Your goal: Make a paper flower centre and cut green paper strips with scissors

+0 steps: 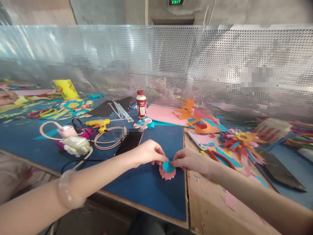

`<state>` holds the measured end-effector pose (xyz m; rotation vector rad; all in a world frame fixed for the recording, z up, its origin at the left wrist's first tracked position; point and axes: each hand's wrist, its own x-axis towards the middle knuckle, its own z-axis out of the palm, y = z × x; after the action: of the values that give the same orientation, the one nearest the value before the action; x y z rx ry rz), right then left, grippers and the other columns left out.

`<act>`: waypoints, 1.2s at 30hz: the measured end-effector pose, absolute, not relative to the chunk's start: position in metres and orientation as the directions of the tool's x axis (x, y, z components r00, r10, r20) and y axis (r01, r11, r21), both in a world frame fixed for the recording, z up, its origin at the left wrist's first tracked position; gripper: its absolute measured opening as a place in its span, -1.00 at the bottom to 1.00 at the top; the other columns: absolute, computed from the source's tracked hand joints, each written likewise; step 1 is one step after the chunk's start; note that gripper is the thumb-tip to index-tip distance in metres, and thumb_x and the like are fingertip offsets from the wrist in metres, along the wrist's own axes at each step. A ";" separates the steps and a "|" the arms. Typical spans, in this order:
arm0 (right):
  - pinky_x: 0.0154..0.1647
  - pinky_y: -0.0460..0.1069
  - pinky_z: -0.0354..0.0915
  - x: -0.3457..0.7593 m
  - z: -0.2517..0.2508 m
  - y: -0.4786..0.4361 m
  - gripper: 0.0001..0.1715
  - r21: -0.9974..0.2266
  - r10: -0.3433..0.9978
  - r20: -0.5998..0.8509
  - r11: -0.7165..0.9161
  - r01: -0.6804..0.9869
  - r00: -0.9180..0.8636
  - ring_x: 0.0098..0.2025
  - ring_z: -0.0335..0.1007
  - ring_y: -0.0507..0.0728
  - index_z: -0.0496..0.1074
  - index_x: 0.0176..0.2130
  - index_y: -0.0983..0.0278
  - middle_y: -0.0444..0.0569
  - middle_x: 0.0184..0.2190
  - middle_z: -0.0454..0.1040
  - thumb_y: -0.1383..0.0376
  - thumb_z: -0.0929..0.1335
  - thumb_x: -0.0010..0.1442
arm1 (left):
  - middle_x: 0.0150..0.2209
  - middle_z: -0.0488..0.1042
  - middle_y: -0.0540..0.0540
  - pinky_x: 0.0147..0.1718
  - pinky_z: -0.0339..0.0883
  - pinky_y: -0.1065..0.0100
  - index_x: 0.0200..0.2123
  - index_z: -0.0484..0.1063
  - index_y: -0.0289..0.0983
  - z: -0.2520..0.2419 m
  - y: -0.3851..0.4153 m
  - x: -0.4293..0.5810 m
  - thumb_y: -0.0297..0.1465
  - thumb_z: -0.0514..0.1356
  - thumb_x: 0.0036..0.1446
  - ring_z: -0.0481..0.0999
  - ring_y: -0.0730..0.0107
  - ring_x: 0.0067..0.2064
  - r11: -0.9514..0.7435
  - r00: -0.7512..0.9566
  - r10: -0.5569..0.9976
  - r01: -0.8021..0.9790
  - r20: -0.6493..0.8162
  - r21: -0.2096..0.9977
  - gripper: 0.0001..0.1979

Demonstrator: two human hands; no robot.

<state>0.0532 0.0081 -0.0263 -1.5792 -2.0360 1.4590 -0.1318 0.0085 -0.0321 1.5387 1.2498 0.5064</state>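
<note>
A small paper flower (167, 169) with a teal round centre and pink zigzag petals lies on the blue mat (151, 189) near the table's front edge. My left hand (149, 152) pinches its upper left edge, fingers closed on the paper. My right hand (189, 160) pinches the upper right edge the same way. A pale bangle sits on my left wrist (69, 189).
Scissors (199, 143) lie just behind my right hand. A yellow glue gun (99, 124), glue sticks (121, 111), a small bottle (141, 104), a black phone (129, 140), cables and a white device (75, 145) sit left. Paper flowers and scraps (241, 142) lie right. A perforated metal screen (171, 65) backs the table.
</note>
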 end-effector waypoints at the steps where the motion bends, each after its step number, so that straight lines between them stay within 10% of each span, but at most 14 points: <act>1: -0.57 -0.12 -0.02 0.053 -0.027 0.007 -0.80 -0.752 0.826 -0.384 -0.020 0.659 -0.413 -0.55 0.12 -0.05 0.44 -0.49 0.36 -0.17 -0.62 0.29 0.23 0.35 -0.06 | -0.60 0.46 -0.04 -0.59 0.17 0.45 -0.51 0.47 -0.34 -0.032 0.008 -0.132 -0.28 0.31 -0.25 0.43 0.41 -0.49 0.077 0.369 0.890 0.458 -0.268 0.886 -0.76; 17: -0.58 -0.10 0.05 0.051 -0.036 0.002 -0.77 -0.645 0.897 -0.246 0.131 0.753 -0.367 -0.52 0.26 0.02 0.34 -0.53 0.29 -0.12 -0.58 0.39 0.17 0.33 -0.01 | -0.44 0.47 -0.05 -0.42 0.26 0.39 -0.36 0.44 -0.28 -0.033 -0.004 -0.134 -0.18 0.19 -0.05 0.45 0.35 -0.38 -0.212 0.347 0.937 0.645 -0.034 0.734 -0.72; 21: -0.44 -0.05 0.25 0.060 -0.034 -0.014 -0.76 -0.569 0.917 0.099 0.371 0.734 -0.387 -0.40 0.36 0.07 0.39 -0.36 0.28 -0.05 -0.43 0.47 0.21 0.22 0.16 | -0.06 0.39 -0.13 -0.12 0.26 0.28 0.00 0.27 -0.21 -0.041 -0.023 -0.142 -0.10 0.26 -0.13 0.39 0.23 -0.06 -0.352 0.409 0.906 0.593 0.105 0.725 -0.39; 24: 0.01 0.08 0.24 0.069 -0.038 -0.031 -0.55 -0.333 0.693 0.324 0.721 0.608 -0.644 0.04 0.27 0.17 0.26 0.08 0.32 0.10 0.04 0.35 0.32 0.17 0.20 | 0.08 0.28 -0.18 0.05 0.12 0.17 0.15 0.09 -0.22 -0.050 -0.030 -0.143 -0.10 0.33 -0.25 0.25 0.13 0.09 -0.422 0.469 0.875 0.618 0.120 0.663 -0.12; 28: 0.27 0.24 -0.20 0.071 -0.046 -0.043 -0.29 -0.142 0.471 0.176 0.881 0.451 -0.865 0.30 -0.26 0.22 -0.05 0.26 0.39 0.10 0.28 -0.11 0.33 0.20 0.17 | 0.08 0.28 -0.19 0.09 0.05 0.13 0.21 -0.03 -0.25 -0.059 -0.028 -0.137 -0.24 0.29 -0.18 0.23 0.11 0.09 -0.466 0.492 0.860 0.647 0.136 0.603 -0.11; 36: 0.29 0.16 -0.26 0.064 -0.048 -0.042 -0.26 -0.206 0.488 0.082 0.861 0.464 -0.869 0.30 -0.28 0.17 -0.06 0.26 0.40 0.06 0.27 -0.15 0.28 0.22 0.16 | -0.03 0.34 -0.12 0.05 0.07 0.10 0.22 -0.07 -0.17 -0.066 -0.023 -0.137 -0.28 0.27 -0.19 0.29 0.11 -0.01 -0.419 0.454 0.882 0.635 0.125 0.649 -0.10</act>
<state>0.0638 -0.0425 -0.0480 -0.7459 -2.9035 0.2718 -0.1371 -0.0234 -0.0662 2.1857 1.2635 0.6252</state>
